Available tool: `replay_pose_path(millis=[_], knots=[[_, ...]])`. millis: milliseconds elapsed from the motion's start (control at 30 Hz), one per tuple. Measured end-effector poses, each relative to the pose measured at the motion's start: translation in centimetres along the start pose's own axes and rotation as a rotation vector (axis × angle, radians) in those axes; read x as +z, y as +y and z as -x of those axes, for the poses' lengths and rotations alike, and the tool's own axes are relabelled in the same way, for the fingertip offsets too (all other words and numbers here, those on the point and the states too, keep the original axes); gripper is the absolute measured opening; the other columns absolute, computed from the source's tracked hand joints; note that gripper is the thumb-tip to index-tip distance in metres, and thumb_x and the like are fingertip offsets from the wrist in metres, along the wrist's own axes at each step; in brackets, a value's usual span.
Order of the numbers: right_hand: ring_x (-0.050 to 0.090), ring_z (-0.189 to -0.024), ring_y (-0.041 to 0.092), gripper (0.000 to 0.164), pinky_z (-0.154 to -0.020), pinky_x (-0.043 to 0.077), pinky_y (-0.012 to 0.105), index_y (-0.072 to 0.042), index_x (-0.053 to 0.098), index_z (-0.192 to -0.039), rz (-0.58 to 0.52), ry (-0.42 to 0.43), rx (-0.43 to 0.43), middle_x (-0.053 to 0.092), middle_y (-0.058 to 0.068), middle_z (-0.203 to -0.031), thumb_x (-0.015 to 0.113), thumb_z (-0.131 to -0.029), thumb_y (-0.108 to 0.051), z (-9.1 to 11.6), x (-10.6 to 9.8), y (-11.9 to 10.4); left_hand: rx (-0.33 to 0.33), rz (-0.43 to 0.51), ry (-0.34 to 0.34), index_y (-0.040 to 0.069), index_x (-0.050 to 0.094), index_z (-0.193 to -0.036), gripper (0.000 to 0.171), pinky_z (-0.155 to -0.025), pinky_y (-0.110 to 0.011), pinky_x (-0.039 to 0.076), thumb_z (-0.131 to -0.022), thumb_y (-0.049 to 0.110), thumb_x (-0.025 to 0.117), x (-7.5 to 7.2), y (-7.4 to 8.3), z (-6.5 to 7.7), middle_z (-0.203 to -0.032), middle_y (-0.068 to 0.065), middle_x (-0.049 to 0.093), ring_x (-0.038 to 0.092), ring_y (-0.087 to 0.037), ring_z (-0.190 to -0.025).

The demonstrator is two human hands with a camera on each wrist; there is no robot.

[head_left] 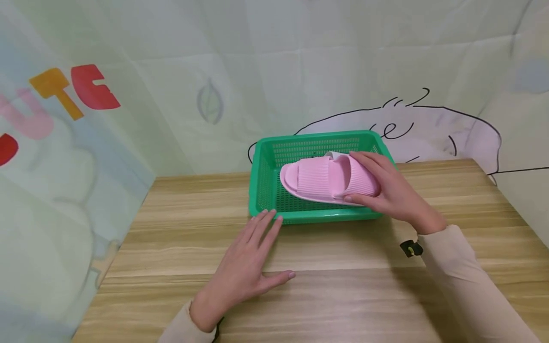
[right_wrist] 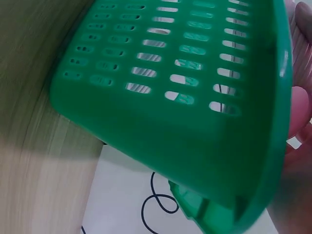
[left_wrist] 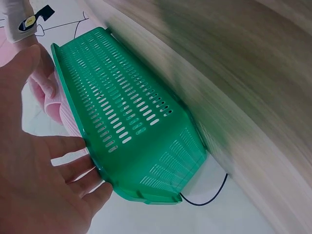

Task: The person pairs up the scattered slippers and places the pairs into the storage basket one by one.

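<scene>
A pair of pink slippers (head_left: 315, 178), with two ribbed bands showing, is over the green plastic basket (head_left: 334, 216), inside its rim as seen from above. My right hand (head_left: 388, 190) grips the slippers at their right end, thumb on the near side and fingers over the far side. A small whitish edge pokes out behind them. My left hand (head_left: 244, 267) has its fingers spread and fairly straight, fingertips at the near left corner of the basket's rim. In the left wrist view those fingertips meet the basket's rim (left_wrist: 83, 129). The basket's slotted wall fills most of the right wrist view.
The basket stands on a wood-grain table (head_left: 193, 228), close to its back edge. Behind the table hangs a pale printed cloth (head_left: 257, 85) with cartoon lines and coloured letters. A dark band piece (head_left: 411, 248) is at my right cuff.
</scene>
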State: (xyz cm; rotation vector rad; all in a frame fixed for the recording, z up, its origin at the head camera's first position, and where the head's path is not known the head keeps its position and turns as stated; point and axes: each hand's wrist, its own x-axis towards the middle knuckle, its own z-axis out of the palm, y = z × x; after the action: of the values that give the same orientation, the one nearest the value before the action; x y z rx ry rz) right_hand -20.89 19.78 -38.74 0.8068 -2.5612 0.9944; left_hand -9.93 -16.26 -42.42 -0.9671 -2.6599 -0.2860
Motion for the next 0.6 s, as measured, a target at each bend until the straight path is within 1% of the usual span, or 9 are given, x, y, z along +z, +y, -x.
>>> replay_pose_path(millis=[200,400,500,600], knots=[[0.041,-0.144,0.032,0.096,-0.102,0.054,0.061,-0.016,0.045,-0.161,-0.004,-0.049,0.032,0.046,0.01,-0.16,0.094,-0.081,-0.031,-0.2,0.5,0.5,-0.005,-0.005,-0.017,0.002,0.038,-0.163,0.107,-0.129,-0.047,0.026,-0.089,0.072,0.07,0.1,0.0,-0.1,-0.171,-0.017,0.031,0.028,-0.037,-0.159],[0.04,-0.145,0.032,0.096,-0.103,0.054,0.062,-0.019,0.043,-0.163,-0.001,-0.103,0.08,0.044,0.009,-0.162,0.093,-0.082,-0.036,-0.6,0.8,1.0,0.0,-0.007,-0.009,0.002,0.038,-0.163,0.107,-0.129,-0.047,0.026,-0.088,0.072,0.071,0.1,0.0,-0.1,-0.171,-0.017,0.032,0.029,-0.037,-0.159],[0.04,-0.145,0.034,0.095,-0.104,0.053,0.062,-0.018,0.044,-0.162,-0.011,-0.141,0.104,0.044,0.01,-0.162,0.092,-0.082,-0.037,-1.0,0.9,1.3,0.004,-0.007,-0.003,0.001,0.039,-0.162,0.107,-0.129,-0.047,0.026,-0.088,0.071,0.072,0.2,0.0,-0.1,-0.17,-0.018,0.033,0.03,-0.037,-0.158],[0.04,-0.144,0.036,0.094,-0.103,0.054,0.062,-0.017,0.045,-0.161,-0.009,-0.185,0.128,0.043,0.012,-0.161,0.092,-0.082,-0.038,-1.3,1.0,1.6,0.004,-0.005,-0.003,0.001,0.039,-0.162,0.106,-0.13,-0.047,0.026,-0.088,0.07,0.072,0.2,0.0,-0.2,-0.171,-0.017,0.033,0.028,-0.036,-0.159]])
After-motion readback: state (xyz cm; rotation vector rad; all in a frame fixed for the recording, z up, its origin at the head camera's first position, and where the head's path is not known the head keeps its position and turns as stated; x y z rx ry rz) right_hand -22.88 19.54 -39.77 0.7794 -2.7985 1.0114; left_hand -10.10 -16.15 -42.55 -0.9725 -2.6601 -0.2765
